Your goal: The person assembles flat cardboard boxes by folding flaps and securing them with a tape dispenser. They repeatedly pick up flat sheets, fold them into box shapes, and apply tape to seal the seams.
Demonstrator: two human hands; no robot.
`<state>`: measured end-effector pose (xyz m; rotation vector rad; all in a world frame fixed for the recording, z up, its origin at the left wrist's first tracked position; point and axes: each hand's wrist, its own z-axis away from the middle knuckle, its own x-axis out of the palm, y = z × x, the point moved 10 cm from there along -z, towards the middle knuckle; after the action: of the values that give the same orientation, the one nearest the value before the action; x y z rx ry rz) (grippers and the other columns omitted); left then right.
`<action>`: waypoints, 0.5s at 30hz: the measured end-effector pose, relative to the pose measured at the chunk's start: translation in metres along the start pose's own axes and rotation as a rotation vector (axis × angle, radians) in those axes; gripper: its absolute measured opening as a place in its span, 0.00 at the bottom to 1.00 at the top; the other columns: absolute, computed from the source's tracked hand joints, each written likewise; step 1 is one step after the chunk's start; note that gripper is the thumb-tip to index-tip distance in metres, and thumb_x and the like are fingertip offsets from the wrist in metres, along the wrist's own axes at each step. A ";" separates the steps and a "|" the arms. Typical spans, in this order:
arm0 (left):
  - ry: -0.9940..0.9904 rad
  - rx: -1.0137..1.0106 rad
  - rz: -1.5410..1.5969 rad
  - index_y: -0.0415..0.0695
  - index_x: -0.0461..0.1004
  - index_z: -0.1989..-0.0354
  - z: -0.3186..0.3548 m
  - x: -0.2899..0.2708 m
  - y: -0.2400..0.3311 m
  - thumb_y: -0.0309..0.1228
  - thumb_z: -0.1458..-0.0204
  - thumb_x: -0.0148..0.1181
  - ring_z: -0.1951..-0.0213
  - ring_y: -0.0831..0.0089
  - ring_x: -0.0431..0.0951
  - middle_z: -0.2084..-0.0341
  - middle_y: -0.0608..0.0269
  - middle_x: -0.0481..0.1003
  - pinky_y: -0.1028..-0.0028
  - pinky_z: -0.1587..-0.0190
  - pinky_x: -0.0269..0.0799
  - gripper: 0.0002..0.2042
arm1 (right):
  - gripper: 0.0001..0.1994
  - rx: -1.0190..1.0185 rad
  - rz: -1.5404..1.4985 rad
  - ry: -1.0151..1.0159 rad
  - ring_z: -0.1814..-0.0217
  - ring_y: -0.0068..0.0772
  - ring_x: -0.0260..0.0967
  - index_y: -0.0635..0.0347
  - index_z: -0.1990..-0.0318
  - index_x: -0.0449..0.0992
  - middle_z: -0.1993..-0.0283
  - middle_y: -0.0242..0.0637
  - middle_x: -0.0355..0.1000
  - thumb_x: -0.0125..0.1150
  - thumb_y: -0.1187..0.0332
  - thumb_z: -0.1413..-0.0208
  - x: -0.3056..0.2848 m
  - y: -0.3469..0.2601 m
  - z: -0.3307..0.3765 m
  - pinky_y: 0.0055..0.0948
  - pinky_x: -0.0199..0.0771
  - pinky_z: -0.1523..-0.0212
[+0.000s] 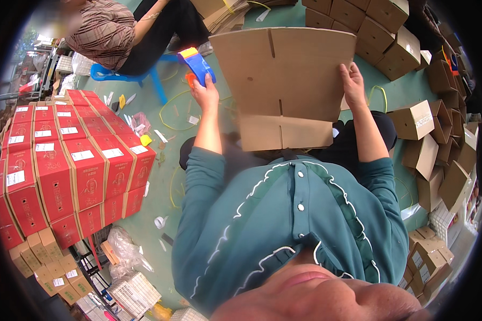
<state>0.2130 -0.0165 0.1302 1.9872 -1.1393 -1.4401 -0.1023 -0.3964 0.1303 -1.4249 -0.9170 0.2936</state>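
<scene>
Upright in front of my lap stands a brown cardboard box, a broad panel with slits between its flaps and a lower flap folded toward me. My right hand grips its right edge, thumb on the near face. Left of the box, my left hand is closed around a blue tape dispenser with orange parts. The dispenser is held up, apart from the cardboard. What lies behind the panel is hidden.
Red cartons with white labels are stacked at my left. A person sits on a blue plastic stool at the far left. Brown boxes are piled far right, with more open boxes at my right. Yellow straps and scraps litter the green floor.
</scene>
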 end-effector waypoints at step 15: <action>-0.632 0.231 -0.503 0.42 0.70 0.56 0.075 0.112 0.005 0.48 0.45 0.56 0.51 0.53 0.75 0.63 0.47 0.78 0.52 0.34 0.47 0.20 | 0.43 0.137 -0.181 -0.196 0.33 0.40 0.59 0.64 0.34 0.60 0.34 0.44 0.61 0.60 0.38 0.48 -0.025 -0.044 0.165 0.39 0.53 0.32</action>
<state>0.1553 -0.1019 0.0431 2.1365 -1.1206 -2.4164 -0.2473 -0.3031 0.1429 -1.1932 -1.1563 0.3573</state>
